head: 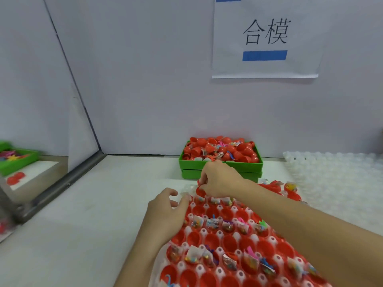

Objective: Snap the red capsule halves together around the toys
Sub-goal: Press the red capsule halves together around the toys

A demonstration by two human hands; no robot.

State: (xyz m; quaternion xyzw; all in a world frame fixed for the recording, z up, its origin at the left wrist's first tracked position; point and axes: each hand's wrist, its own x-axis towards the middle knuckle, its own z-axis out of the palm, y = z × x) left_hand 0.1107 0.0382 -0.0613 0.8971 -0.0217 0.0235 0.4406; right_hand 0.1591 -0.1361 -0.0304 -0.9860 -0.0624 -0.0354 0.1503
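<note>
A clear blister tray (207, 235) on the white table holds rows of red capsule halves; some rows are empty cups (213, 239), others carry small bagged toys (211, 223). My right hand (219, 181) reaches over the tray's far left corner and pinches a red capsule half (200, 190) there. My left hand (165, 212) rests on the tray's left edge, fingers loosely curled, holding nothing that I can see.
A green bin (220, 165) heaped with red capsules and toys stands against the back wall behind the tray. A stack of empty clear trays (335, 183) lies at right. A green box (16, 160) of toys sits beyond the left partition.
</note>
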